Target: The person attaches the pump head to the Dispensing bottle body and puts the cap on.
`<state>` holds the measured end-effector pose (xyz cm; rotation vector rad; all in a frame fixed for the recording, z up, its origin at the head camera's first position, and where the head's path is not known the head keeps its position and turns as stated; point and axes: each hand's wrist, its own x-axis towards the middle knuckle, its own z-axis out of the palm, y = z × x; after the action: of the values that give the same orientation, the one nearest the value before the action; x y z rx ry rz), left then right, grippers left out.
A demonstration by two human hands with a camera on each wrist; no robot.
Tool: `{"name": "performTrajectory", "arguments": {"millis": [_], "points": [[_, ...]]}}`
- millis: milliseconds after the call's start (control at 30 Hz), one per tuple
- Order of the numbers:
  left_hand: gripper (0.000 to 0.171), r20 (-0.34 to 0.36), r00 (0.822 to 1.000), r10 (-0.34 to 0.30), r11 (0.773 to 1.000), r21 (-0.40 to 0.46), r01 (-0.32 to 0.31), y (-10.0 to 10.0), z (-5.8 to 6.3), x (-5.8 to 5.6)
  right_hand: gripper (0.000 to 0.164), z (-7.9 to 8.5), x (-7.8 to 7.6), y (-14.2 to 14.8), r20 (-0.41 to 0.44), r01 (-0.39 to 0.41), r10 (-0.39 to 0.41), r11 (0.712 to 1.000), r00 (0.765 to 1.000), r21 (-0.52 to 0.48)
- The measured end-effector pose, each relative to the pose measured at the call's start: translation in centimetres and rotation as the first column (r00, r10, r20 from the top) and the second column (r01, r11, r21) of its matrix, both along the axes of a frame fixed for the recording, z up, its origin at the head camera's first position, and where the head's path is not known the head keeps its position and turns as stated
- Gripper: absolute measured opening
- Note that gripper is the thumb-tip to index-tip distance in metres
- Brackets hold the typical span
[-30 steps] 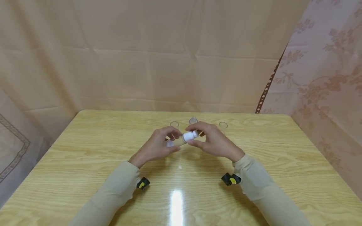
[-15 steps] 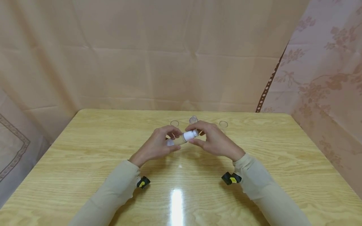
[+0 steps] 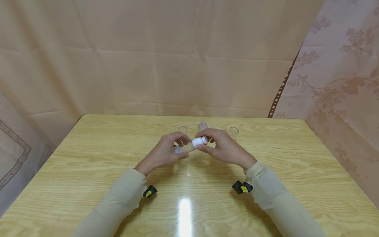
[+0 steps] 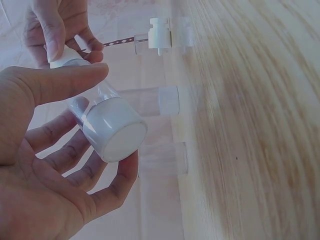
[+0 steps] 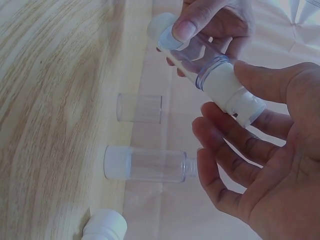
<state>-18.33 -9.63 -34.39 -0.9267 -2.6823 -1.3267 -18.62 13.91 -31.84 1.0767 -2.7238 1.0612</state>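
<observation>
Held tilted above the table is a clear pump bottle (image 3: 198,142) with a white base (image 4: 117,130) and a white pump top (image 5: 225,90). My left hand (image 3: 166,150) grips the clear body near the base, thumb on one side and fingers curled round the other. At the opposite end, my right hand (image 3: 221,146) pinches the white pump top between thumb and fingers. In the right wrist view, the pump top meets the body at a clear rim.
Behind the hands stands a second clear bottle (image 5: 155,165) with a white base and bare threaded neck. A clear cap (image 5: 140,108) is to its left; another clear cap (image 3: 234,130) and a loose white pump top (image 4: 160,34) are to its right. A curtain hangs beyond the table (image 3: 103,148).
My right thumb and fingers have shifted slightly on the white pump top. My left hand and the bottle stay in nearly the same place.
</observation>
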Motion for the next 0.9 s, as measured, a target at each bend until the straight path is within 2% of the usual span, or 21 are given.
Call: {"name": "performTrajectory", "arguments": {"millis": [367,633,900], "points": [[0.036,-0.001,1.0,0.0,1.0,-0.008,0.0,-0.02,0.02,0.1,0.025,0.14,0.0,0.03,0.047,0.012,-0.012,1.0,0.999,0.01],[0.038,0.007,1.0,0.005,1.0,-0.009,-0.005,0.13,0.18,0.13,0.034,0.25,0.01,0.13,0.044,0.025,-0.026,1.0,0.999,0.005],[0.037,0.012,1.0,0.008,1.0,-0.009,-0.007,0.15,0.18,0.18,0.035,0.16,0.07,0.13,0.037,0.026,-0.026,1.0,0.999,-0.001]]}}
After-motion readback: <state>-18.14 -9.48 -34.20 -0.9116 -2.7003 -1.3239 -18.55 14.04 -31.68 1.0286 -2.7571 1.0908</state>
